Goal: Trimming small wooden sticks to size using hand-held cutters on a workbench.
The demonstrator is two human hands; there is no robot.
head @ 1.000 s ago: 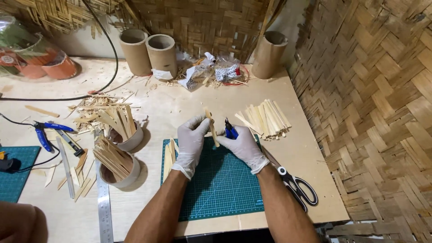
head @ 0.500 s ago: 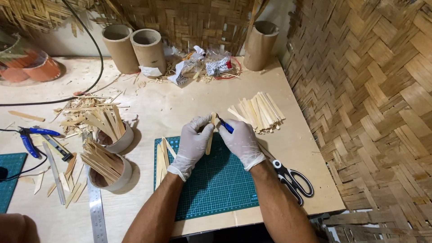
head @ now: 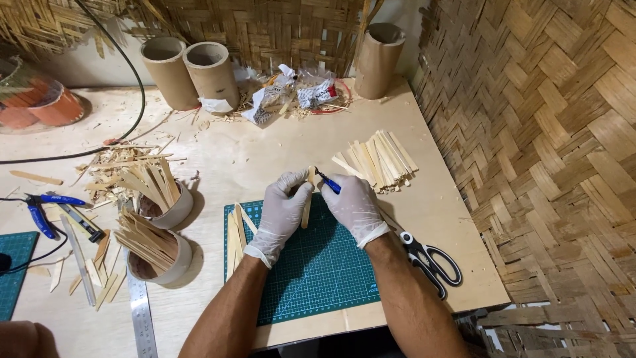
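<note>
while the left hand [head: 281, 209] pinches it, the bamboo strip [head: 307, 202] stands upright.

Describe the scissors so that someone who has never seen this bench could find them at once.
Start at the green cutting mat near the front edge of the pale wooden table. Just right of the mat, beside the right forearm, lie the scissors. Their black loop handles and steel blades set them apart from the blue-handled pliers far left.

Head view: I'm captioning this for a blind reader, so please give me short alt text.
Two white-gloved hands work over a green cutting mat: the left hand holds a thin bamboo strip upright, and the right hand puts a blue-handled tool to its top. Beside them lie a pile of strips and scissors.
</note>
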